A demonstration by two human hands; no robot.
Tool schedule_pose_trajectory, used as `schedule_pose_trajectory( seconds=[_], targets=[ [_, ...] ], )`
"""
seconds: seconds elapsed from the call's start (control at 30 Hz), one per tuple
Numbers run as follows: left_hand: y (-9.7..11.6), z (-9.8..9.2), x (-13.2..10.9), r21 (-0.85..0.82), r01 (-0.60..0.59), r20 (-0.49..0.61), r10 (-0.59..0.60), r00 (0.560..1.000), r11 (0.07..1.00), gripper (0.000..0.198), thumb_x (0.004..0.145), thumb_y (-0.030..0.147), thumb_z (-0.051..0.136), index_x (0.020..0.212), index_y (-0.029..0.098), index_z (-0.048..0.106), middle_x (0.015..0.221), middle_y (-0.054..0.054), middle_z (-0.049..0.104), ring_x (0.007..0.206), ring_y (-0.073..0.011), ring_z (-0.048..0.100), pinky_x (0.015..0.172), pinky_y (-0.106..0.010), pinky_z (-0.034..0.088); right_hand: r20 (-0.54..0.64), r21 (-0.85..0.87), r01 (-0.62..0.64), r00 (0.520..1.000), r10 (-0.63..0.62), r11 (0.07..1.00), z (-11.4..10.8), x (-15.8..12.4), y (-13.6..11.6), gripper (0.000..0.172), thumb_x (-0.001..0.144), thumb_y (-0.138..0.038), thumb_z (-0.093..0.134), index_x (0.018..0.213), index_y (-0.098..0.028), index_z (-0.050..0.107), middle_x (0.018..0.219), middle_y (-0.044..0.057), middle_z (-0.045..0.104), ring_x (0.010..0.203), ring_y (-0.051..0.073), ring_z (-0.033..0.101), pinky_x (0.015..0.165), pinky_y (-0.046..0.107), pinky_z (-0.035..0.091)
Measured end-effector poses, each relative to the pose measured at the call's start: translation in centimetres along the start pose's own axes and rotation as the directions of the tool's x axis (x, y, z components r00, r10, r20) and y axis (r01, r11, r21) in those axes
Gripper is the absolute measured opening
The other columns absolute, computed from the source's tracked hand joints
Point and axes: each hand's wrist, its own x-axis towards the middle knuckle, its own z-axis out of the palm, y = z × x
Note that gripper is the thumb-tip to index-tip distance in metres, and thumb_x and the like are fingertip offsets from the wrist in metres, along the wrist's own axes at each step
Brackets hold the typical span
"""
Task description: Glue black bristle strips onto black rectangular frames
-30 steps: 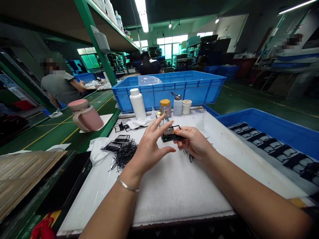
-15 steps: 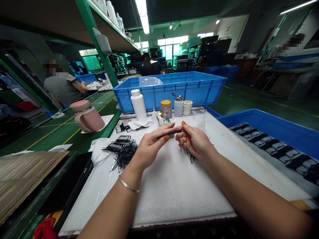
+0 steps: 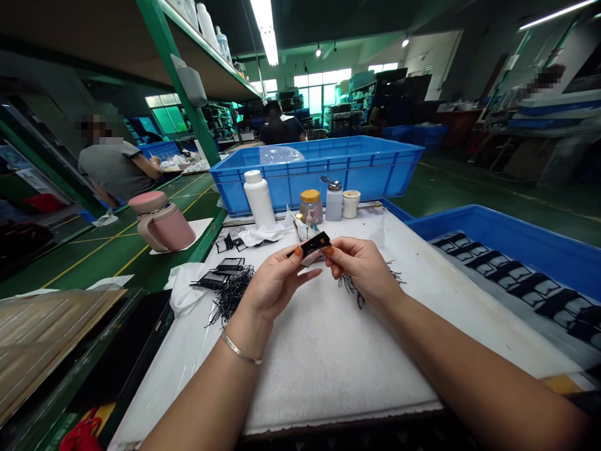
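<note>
A thin black rectangular part (image 3: 315, 243) with small cut-outs is held up over the white work surface (image 3: 328, 357). My left hand (image 3: 278, 275) grips its left end, thumb on the near face. At the other end, the thumb and fingers of my right hand (image 3: 357, 263) pinch its edge. To the left of my left hand lies a heap of thin black strips (image 3: 232, 294), beside several black framed pieces (image 3: 216, 279). More black strips (image 3: 348, 286) lie partly hidden beneath my right hand.
A white bottle (image 3: 259, 199), a yellow-lidded jar (image 3: 310, 205), a pump bottle (image 3: 334, 202) and a small cream pot (image 3: 350, 204) stand before a blue crate (image 3: 375, 175). On the right, another blue crate (image 3: 498, 222) holds rows of black pieces. A pink mug (image 3: 162, 222) stands left.
The black part has turned from nearly edge-on to show its broad face with cut-outs. My left fingers have shifted beneath it, and my right hand has closed onto its right end.
</note>
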Motion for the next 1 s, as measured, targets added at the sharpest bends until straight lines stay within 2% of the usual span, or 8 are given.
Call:
schedule_pose_trajectory(
  seconds=[0.17,0.33,0.43,0.57,0.67,0.77,0.9,1.0],
  targets=[
    [0.6,0.0,-0.3,0.164,0.053,0.024,-0.057,0.998,0.985,0.036,0.084,0.035,0.067,0.116,0.018,0.068,0.124,-0.013,0.063,0.121,-0.0278,0.053,0.095,-0.036,0.046,-0.06,-0.395,0.065,0.994,-0.096,0.916,-0.5,-0.2,-1.1,0.028,0.087,-0.039,0.06,0.072,-0.015,0.065,0.055,-0.002,0.05,0.049,0.009,0.041,0.047,0.023,0.03],
    [0.7,0.0,-0.3,0.346,0.026,-0.079,0.001,0.997,0.938,0.032,0.081,0.035,0.071,0.107,0.017,0.07,0.106,-0.01,0.07,0.099,-0.0234,0.063,0.088,-0.036,0.049,0.099,-0.62,0.105,0.994,-0.055,0.777,-0.8,-0.3,-1.5,0.026,0.083,-0.031,0.063,0.063,-0.015,0.063,0.051,-0.003,0.046,0.05,0.009,0.037,0.048,0.024,0.026],
    [0.6,-0.3,-0.2,0.404,0.029,-0.145,0.032,0.989,0.914,0.023,0.076,0.032,0.075,0.089,0.014,0.072,0.089,-0.008,0.071,0.085,-0.0203,0.065,0.082,-0.033,0.051,0.095,-0.595,0.093,0.994,-0.045,0.798,-0.9,-0.2,-1.2,0.024,0.082,-0.035,0.064,0.069,-0.016,0.066,0.053,-0.003,0.048,0.051,0.009,0.04,0.049,0.024,0.027],
    [0.6,-0.6,-0.1,0.319,0.034,-0.264,0.055,0.963,0.947,0.026,0.074,0.036,0.076,0.087,0.014,0.071,0.09,-0.008,0.071,0.083,-0.018,0.065,0.078,-0.029,0.051,-0.01,-0.389,-0.016,1.0,0.013,0.921,-1.1,0.1,-0.8,0.032,0.081,-0.049,0.065,0.084,-0.017,0.068,0.066,0.001,0.06,0.058,0.012,0.053,0.052,0.024,0.039],
    [0.5,-0.7,0.0,0.177,0.011,-0.336,0.05,0.941,0.984,0.027,0.072,0.035,0.078,0.087,0.015,0.071,0.088,-0.005,0.071,0.076,-0.0121,0.064,0.072,-0.023,0.05,0.098,-0.257,-0.138,0.981,0.167,0.957,-1.1,0.2,-0.6,0.036,0.079,-0.051,0.066,0.089,-0.017,0.069,0.081,0.006,0.069,0.072,0.016,0.063,0.056,0.023,0.045],
    [0.4,-0.6,0.1,0.105,0.009,-0.367,0.03,0.93,0.994,0.028,0.068,0.032,0.081,0.088,0.015,0.07,0.087,-0.004,0.07,0.074,-0.0106,0.064,0.07,-0.021,0.05,0.154,-0.249,-0.189,0.96,0.232,0.95,-1.0,0.2,-0.5,0.034,0.079,-0.049,0.067,0.086,-0.015,0.069,0.078,0.007,0.07,0.074,0.017,0.066,0.056,0.023,0.045],
    [0.5,-0.4,0.0,0.155,0.055,-0.316,-0.003,0.949,0.986,0.035,0.068,0.03,0.081,0.097,0.016,0.069,0.092,-0.006,0.071,0.084,-0.0161,0.068,0.071,-0.023,0.05,-0.021,-0.218,-0.134,0.991,0.132,0.967,-1.1,0.3,-0.6,0.034,0.078,-0.049,0.067,0.076,-0.015,0.065,0.061,0.002,0.063,0.055,0.012,0.057,0.052,0.022,0.041],
    [0.5,-0.1,-0.1,0.236,0.094,-0.224,-0.04,0.974,0.967,0.037,0.071,0.03,0.078,0.104,0.016,0.069,0.099,-0.009,0.071,0.09,-0.0199,0.068,0.074,-0.025,0.05,-0.119,-0.332,-0.058,0.993,0.019,0.941,-1.3,0.2,-0.8,0.03,0.08,-0.045,0.065,0.071,-0.016,0.062,0.057,-0.001,0.056,0.051,0.01,0.05,0.049,0.023,0.036]
  ],
)
